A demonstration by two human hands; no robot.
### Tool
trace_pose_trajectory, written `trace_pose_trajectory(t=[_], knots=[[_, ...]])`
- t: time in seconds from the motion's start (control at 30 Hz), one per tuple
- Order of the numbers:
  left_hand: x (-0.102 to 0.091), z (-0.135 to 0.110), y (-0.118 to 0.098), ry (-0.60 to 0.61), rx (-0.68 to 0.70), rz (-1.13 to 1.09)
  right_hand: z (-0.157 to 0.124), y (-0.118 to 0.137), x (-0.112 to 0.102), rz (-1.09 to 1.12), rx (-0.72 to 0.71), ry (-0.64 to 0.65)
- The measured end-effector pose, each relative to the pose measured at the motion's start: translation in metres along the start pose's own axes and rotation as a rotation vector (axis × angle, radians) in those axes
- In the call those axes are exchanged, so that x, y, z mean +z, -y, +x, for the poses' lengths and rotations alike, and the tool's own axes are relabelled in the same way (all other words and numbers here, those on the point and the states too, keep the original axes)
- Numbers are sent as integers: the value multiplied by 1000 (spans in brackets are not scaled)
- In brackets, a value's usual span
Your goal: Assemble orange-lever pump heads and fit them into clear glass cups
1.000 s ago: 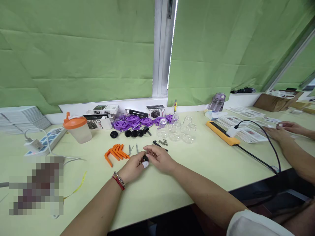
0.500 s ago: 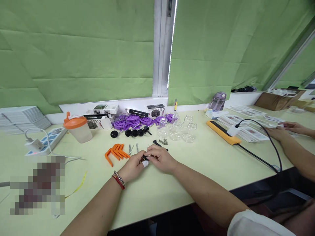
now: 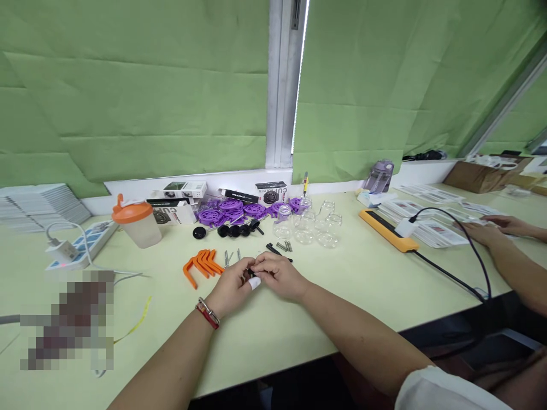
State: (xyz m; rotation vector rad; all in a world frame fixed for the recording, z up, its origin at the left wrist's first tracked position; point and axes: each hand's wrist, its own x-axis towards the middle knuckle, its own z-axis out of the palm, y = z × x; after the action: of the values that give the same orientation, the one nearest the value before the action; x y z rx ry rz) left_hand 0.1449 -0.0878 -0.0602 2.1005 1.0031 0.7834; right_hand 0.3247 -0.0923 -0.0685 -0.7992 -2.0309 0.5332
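My left hand (image 3: 234, 287) and my right hand (image 3: 280, 275) meet over the table, both closed around a small black part (image 3: 250, 273). Fingers cover most of it, so its kind does not show. White tape wraps my left thumb. Just left of my hands lie several bent orange handles (image 3: 202, 265) and a few metal screws (image 3: 227, 259). Behind my right hand are a black rod-like piece (image 3: 273, 249) and small coil springs (image 3: 284, 246). Farther back sit black round knobs with stems (image 3: 234, 230), purple plastic wheels (image 3: 231, 208) and clear glass jars (image 3: 304, 232).
An orange-lidded shaker cup (image 3: 139, 222) and a white power strip (image 3: 88, 245) stand at left. Cup holder boxes (image 3: 177, 213) line the wall. On the right are an orange power strip (image 3: 387, 230) with a cable, printed sheets (image 3: 440, 232) and another person's hands (image 3: 481, 232).
My fingers have shifted slightly around the black part, which shows less now. The other person's hands at right have moved a little to the left.
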Motion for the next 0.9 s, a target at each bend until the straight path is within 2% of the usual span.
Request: trace_pose_trajectory(t=[0.2,0.27,0.4,0.5,0.63,0.73,0.83,0.9], knots=[[-1,1,6,0,-71,-126,2,-4,-4,-21,36,-2],[-3,1,10,48,-160,-174,3,-10,-12,-57,93,-79],[-9,1,17,188,-327,-179,2,-32,-35,-135,294,-320],[-11,0,22,194,-364,-115,-2,-46,-48,-178,434,-367],[-13,-1,24,194,-382,-51,-4,-54,-54,-255,537,-327],[-16,-1,23,181,-325,86,-4,-54,-56,-320,595,-261],[-21,-2,21,142,-246,229,-5,-51,-58,-307,649,-134],[-24,-2,20,148,-241,278,-6,-48,-60,-278,648,-26]])
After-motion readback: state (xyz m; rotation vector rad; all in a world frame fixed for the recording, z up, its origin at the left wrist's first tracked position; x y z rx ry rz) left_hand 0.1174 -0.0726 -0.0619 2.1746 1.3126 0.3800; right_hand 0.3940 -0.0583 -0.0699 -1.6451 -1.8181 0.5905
